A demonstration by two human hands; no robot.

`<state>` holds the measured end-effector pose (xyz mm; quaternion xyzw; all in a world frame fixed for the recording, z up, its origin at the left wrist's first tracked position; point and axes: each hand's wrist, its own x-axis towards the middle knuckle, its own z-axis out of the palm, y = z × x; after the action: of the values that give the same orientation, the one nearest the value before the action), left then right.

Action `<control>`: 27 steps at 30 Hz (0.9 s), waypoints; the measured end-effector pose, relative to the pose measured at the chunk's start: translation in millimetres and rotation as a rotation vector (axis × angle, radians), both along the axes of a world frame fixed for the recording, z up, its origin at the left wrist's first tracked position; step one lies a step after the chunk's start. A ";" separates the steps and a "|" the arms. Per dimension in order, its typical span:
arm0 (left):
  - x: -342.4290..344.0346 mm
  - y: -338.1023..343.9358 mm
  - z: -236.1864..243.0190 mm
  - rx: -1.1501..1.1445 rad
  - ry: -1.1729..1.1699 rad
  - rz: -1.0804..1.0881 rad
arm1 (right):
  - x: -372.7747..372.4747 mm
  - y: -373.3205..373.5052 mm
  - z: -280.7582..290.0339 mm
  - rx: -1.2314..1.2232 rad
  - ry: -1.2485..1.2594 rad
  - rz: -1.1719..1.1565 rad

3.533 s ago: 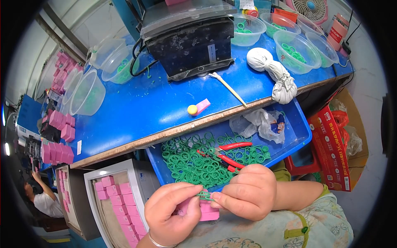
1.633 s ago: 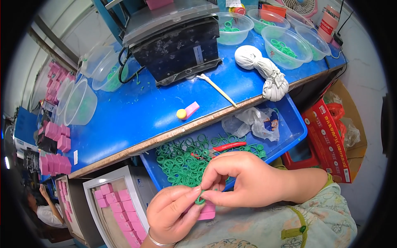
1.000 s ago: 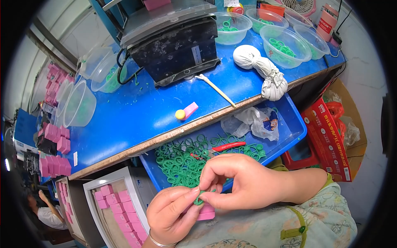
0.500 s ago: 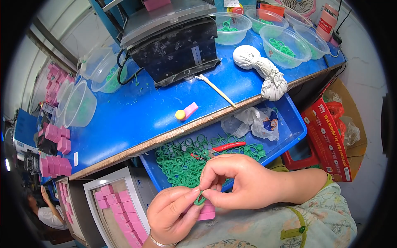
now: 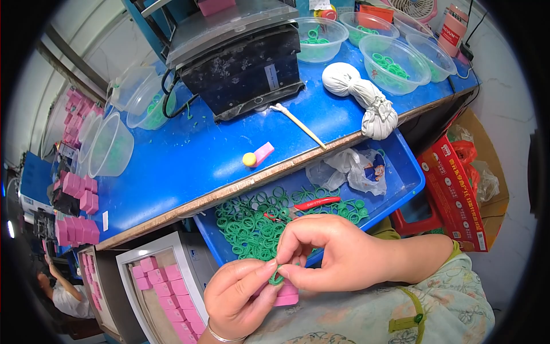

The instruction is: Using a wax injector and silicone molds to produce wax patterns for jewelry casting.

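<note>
My left hand [image 5: 238,292] and my right hand [image 5: 321,258] meet low in the middle, fingertips pressed round a small green looped piece [image 5: 276,277]. A pink block [image 5: 286,295] sits just beneath it, partly hidden by my left fingers. My right thumb and index finger pinch at the green piece. Directly beyond my hands, a blue tray [image 5: 409,183] holds many green ring pieces [image 5: 246,229], red-handled pliers [image 5: 315,202] and a crumpled plastic bag [image 5: 344,172].
The blue tabletop [image 5: 183,160] bears a black machine [image 5: 240,86], clear bowls [image 5: 395,80], a white cloth bundle [image 5: 378,117], a stick [image 5: 303,129] and a pink block with yellow disc [image 5: 263,153]. Pink blocks fill a case [image 5: 172,286]; a co-worker [image 5: 69,298] is left, a red carton [image 5: 458,200] right.
Since the oldest frame, my right hand has turned into a pinch and the green piece is tilted more upright. Lately my hands barely move. The co-worker's arm has shifted slightly.
</note>
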<state>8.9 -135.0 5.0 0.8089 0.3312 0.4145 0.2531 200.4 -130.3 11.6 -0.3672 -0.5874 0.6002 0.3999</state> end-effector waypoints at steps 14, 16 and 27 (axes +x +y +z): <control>-0.4 0.8 0.1 -0.014 0.002 -0.011 | 2.7 2.0 2.1 0.071 -0.077 0.006; -0.3 1.2 0.8 -0.019 0.005 -0.015 | 3.6 2.5 3.8 0.071 -0.113 0.029; 0.3 1.1 2.4 -0.038 0.000 0.030 | 1.5 3.3 1.1 -0.060 0.043 0.042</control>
<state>9.2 -133.9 7.4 0.7989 0.3512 0.4119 0.2622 201.9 -127.0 12.7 -0.3539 -0.5678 0.6335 0.3886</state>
